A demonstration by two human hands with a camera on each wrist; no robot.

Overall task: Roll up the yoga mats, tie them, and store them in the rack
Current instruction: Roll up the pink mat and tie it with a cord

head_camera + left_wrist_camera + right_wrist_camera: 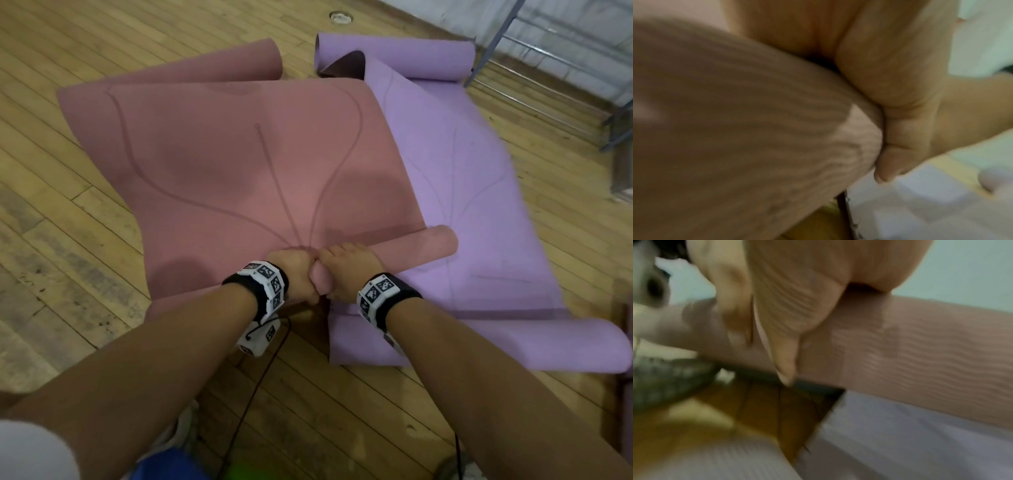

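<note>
Fingers of left hand point(297, 274) and right hand point(349, 269) curl tight round started roll of dusty-pink rubber yoga mat point(239, 161) on wooden plank floor point(68, 212), overlapping lilac foam mat point(479, 205). Risk: both grips central, so roll ends slacken, cone out; lilac mat drags along.

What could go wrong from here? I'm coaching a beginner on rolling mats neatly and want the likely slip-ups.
Both hands, left hand and right hand, grip the pink mat roll near its middle, so the free ends could roll unevenly and cone out. The pink mat overlaps the purple mat, so the roll may drag or bunch it. The pink mat's far end is already curled and could fold under when the roll reaches it.
</note>
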